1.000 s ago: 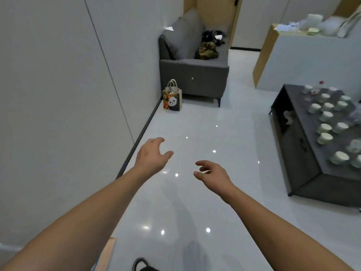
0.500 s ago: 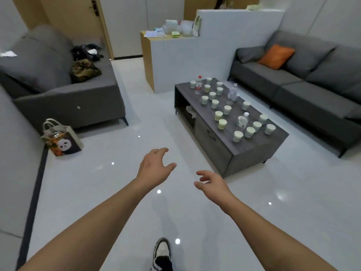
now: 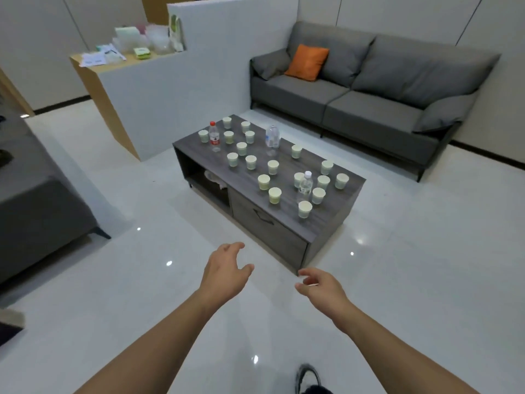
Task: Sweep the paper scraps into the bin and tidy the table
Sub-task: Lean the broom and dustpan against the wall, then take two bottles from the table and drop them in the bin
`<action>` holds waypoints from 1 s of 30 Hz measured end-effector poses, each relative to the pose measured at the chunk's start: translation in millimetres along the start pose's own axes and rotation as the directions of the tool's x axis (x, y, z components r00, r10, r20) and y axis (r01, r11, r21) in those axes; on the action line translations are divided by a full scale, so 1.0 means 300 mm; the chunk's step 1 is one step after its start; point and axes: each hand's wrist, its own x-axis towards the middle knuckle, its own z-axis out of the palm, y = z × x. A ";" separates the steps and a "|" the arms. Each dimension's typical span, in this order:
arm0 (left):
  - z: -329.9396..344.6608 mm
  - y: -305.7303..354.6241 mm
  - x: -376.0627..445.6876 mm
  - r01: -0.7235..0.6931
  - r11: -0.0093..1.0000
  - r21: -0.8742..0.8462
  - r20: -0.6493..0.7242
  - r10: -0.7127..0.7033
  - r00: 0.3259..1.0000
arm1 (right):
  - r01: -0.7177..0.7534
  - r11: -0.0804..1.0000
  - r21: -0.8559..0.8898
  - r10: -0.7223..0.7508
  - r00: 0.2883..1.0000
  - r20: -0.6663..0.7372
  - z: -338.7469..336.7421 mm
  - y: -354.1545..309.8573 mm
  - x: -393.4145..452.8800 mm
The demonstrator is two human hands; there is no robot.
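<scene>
A person stands on the pale floor (image 3: 113, 280) just short of the near corner of a low grey table (image 3: 287, 237), both arms stretched forward and holding nothing. A grey sofa (image 3: 369, 89) with an orange cushion (image 3: 306, 62) sits beyond the table; a white partition (image 3: 199, 81) stands beyond the table's far-left end. On the table stand about twenty paper cups (image 3: 274, 195), spread across the whole top, with three bottles among them: one with a red label (image 3: 214, 137) at the far-left end, a clear one (image 3: 272, 137) near the far edge and another (image 3: 304, 185) amid the near cluster. The left hand (image 3: 225, 273) hangs over the floor just short of the table, fingers (image 3: 237, 247) apart and loosely bent; the right hand (image 3: 324, 285), nearest the corner, is relaxed too, fingers slightly curled on nothing. No paper scraps and no bin can be made out from here. The likely risk is a broad sweep across the top: cups this light and crowded would probably topple or roll off, and a struck bottle could knock its neighbours over. Any scraps lying between cups may be missed.
</scene>
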 end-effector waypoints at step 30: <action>-0.026 0.231 1.772 0.051 0.968 0.247 0.165 -0.094 0.982 | -0.385 0.910 0.156 0.414 0.873 -0.258 -0.387 -0.435 1.731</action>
